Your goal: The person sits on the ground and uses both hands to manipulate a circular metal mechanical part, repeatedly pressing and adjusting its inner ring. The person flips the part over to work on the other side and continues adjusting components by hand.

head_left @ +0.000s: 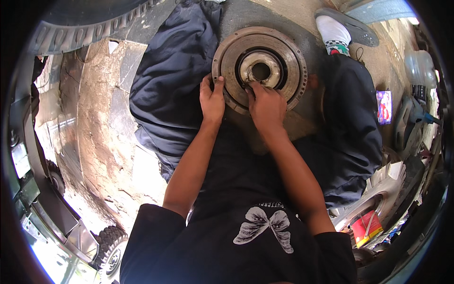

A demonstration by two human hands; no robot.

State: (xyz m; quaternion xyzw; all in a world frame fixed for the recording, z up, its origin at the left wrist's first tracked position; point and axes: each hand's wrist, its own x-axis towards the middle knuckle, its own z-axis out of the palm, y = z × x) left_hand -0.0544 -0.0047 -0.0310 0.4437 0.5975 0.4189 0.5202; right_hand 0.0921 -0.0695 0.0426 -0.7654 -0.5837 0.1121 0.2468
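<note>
Between my legs lies a round, worn metal disc (227, 48), its rim lined with small holes. At its middle sits a paler metal hub ring (275, 66) around a dark central hole, with a dark ring-shaped gap outside it. My left hand (213, 99) grips the disc's left edge, thumb on top and fingers along the rim. Over the disc's lower part, my right hand (267, 104) has its fingertips pinched together at the lower left edge of the hub. Whether those fingers hold something small cannot be made out.
A large tyre (90, 31) stands at the upper left, and another tyre (111, 248) at the lower left. To the right are a red and yellow container (366, 228), a clear plastic bottle (420, 68) and a colourful packet (384, 107). My bent legs flank the disc.
</note>
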